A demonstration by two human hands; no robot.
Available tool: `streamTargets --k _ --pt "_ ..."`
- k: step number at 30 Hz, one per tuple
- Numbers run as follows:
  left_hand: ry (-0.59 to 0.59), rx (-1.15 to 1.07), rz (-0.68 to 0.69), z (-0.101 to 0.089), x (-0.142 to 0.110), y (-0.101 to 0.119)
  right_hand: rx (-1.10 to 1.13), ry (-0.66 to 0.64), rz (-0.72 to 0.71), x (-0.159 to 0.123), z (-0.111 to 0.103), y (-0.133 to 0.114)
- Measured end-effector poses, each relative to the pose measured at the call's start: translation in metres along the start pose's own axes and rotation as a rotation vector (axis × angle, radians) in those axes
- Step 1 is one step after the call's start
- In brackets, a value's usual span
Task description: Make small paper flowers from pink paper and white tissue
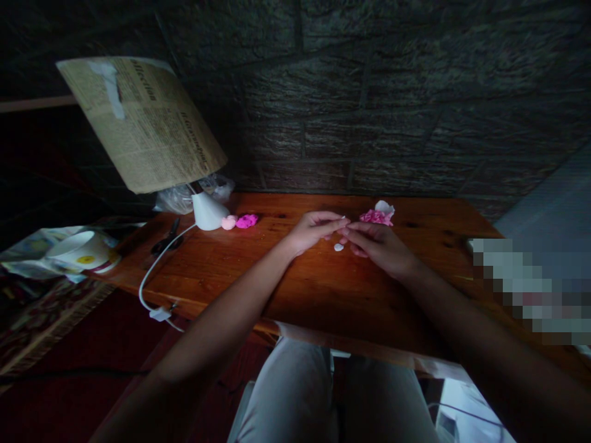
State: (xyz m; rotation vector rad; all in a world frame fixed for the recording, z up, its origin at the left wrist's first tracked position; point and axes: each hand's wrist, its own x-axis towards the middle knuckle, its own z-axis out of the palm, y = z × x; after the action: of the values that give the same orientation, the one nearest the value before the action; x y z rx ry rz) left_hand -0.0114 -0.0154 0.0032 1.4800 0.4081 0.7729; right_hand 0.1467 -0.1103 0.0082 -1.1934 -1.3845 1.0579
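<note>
My left hand [314,231] is closed in a pinch, its fingertips meeting those of my right hand [379,247] above the table. A tiny white piece [343,217] shows at the left fingertips; its kind is too small to tell. The right fingers are also pinched together, and whatever is between them is hidden. Just below the fingertips lies a small white lump [338,247] on the wood. Behind my right hand is a pink ruffled flower-like piece [375,216] with a white rounded piece [385,208] against it.
A lamp with a newsprint shade [148,123] stands at the left on a white base [207,212]. Beside it sit a pale pink lump [229,222] and a magenta lump [247,221]. Scissors [167,241], a white cord [144,280] and a paper bowl [78,251] are farther left. A stone-patterned wall [305,117] rises behind the wooden table [221,271].
</note>
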Motion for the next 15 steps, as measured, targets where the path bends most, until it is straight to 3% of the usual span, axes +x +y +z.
streamTargets --k 10,15 --pt "0.012 -0.194 -0.079 -0.0019 0.0002 -0.0025 0.001 -0.025 -0.024 -0.0014 -0.0003 -0.0007" --pt "-0.057 -0.268 -0.113 -0.0044 -0.0013 -0.0009 0.019 -0.085 -0.030 -0.0026 0.0008 -0.0011"
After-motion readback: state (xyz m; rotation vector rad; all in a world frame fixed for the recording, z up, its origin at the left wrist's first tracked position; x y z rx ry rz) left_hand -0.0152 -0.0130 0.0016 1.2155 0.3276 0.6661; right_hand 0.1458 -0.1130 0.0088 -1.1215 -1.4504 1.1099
